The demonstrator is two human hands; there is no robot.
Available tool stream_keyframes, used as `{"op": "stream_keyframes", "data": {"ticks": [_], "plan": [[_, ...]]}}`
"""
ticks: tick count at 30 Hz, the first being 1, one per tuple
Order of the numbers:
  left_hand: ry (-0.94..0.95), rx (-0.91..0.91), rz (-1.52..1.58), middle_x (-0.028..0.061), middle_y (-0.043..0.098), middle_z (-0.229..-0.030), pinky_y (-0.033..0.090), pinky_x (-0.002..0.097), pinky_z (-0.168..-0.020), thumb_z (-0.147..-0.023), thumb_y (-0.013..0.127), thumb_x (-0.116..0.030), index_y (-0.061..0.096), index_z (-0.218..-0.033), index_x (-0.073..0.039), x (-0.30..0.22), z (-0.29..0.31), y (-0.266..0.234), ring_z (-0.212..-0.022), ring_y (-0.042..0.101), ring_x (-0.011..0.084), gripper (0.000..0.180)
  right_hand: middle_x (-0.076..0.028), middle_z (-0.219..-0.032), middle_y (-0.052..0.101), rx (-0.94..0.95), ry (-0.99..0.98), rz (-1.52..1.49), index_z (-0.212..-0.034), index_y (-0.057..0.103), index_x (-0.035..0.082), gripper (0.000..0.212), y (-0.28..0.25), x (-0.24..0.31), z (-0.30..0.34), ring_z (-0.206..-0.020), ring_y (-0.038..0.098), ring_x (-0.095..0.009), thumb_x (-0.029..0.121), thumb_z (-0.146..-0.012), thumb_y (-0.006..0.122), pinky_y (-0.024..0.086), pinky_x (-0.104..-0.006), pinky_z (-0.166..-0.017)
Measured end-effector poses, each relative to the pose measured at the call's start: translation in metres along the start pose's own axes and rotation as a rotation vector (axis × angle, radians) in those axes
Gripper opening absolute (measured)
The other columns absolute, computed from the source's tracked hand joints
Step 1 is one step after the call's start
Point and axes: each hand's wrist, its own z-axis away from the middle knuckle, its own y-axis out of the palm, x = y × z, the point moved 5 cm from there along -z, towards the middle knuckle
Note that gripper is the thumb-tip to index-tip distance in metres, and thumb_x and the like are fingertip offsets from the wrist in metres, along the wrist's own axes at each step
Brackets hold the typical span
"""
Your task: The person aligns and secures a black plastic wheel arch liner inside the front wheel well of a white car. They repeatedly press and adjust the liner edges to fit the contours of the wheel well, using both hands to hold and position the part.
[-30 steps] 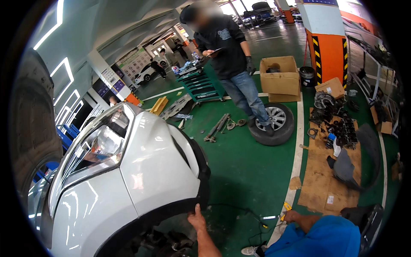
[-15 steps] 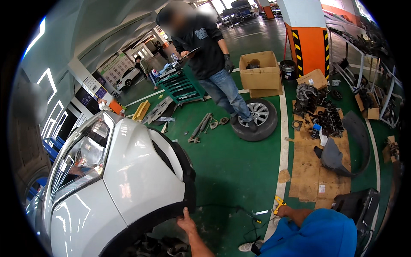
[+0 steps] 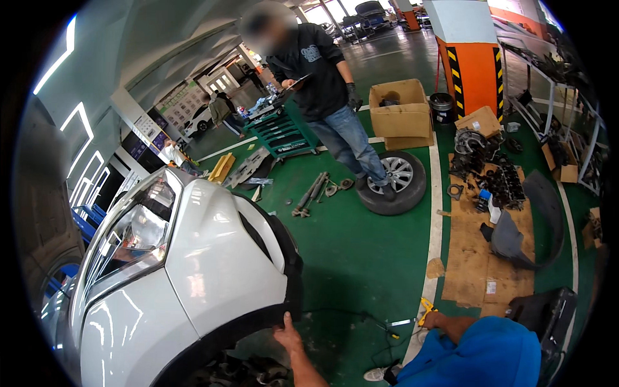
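A white car body [image 3: 219, 264] with black wheel-arch trim [image 3: 258, 317] fills the left front. My left hand [image 3: 287, 337] is at the rear lower end of that trim, thumb up against its edge and the other fingers curled out of sight beneath it. Off to the right, my right hand [image 3: 434, 319] is closed round a yellow-handled tool [image 3: 425, 309]. A pale, narrow piece [image 3: 403, 322] points left from near the tool; whether it is part of it I cannot tell. Dark parts [image 3: 238, 371] show inside the wheel arch.
Dark cables [image 3: 361, 315] lie on the green floor by my shoe [image 3: 375, 374]. Beyond, a person [image 3: 316, 71] rests a foot on a wheel [image 3: 403, 184]. Engine parts [image 3: 500, 184] and a grey wheel-arch liner [image 3: 516, 242] lie on cardboard [image 3: 467, 277]; a black case [image 3: 545, 316] is at right.
The whole view has shifted slightly, with the scene moving right and a little down. Both hands keep their places at the trim and on the yellow-handled tool.
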Motion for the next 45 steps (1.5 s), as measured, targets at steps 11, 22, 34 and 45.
{"op": "stream_keyframes", "data": {"ticks": [11, 22, 34, 45], "plan": [[-0.03, 0.051, 0.116, 0.0131, 0.069, -0.109, 0.05, 0.0336, -0.087, -0.09, 0.076, -0.013, 0.062, -0.117, 0.011, -0.002, -0.001, 0.002, -0.094, 0.064, 0.0199, 0.039, -0.013, -0.109, 0.072, 0.108, -0.03, 0.175, -0.113, 0.073, 0.018, 0.037, -0.005, 0.006, -0.01, -0.1, 0.069, -0.034, 0.023, -0.077, 0.065, 0.058, -0.0457, -0.082], [-0.045, 0.042, 0.09, 0.0119, 0.072, -0.104, 0.05, 0.0316, -0.085, -0.09, 0.076, -0.015, 0.067, -0.109, 0.01, 0.002, 0.001, -0.006, -0.092, 0.064, 0.0164, 0.033, -0.008, -0.08, 0.073, -0.107, -0.122, 0.104, -0.087, 0.074, 0.015, 0.022, -0.047, 0.014, 0.041, -0.077, 0.071, -0.029, 0.032, -0.078, 0.064, 0.057, -0.0413, -0.066], [-0.105, -0.016, 0.052, 0.0129, 0.073, -0.094, 0.051, 0.0325, -0.08, -0.086, 0.079, -0.026, 0.069, -0.105, 0.01, 0.006, 0.002, -0.016, -0.086, 0.065, 0.0157, 0.041, -0.011, -0.093, 0.075, -0.014, 0.062, -0.112, -0.095, 0.077, 0.011, 0.026, -0.073, 0.031, 0.039, -0.087, 0.072, -0.028, 0.032, -0.085, 0.064, 0.057, -0.0378, -0.075], [-0.076, -0.033, -0.063, 0.025, 0.072, -0.097, 0.052, 0.0406, -0.081, -0.084, 0.077, -0.044, 0.07, -0.107, 0.004, 0.015, -0.007, -0.015, -0.09, 0.071, 0.0363, 0.053, -0.015, -0.091, 0.073, -0.087, -0.428, -0.031, -0.105, 0.071, 0.007, 0.041, -0.268, 0.279, 0.077, -0.087, 0.069, -0.033, 0.044, -0.09, 0.062, 0.054, -0.0427, -0.08]]}}
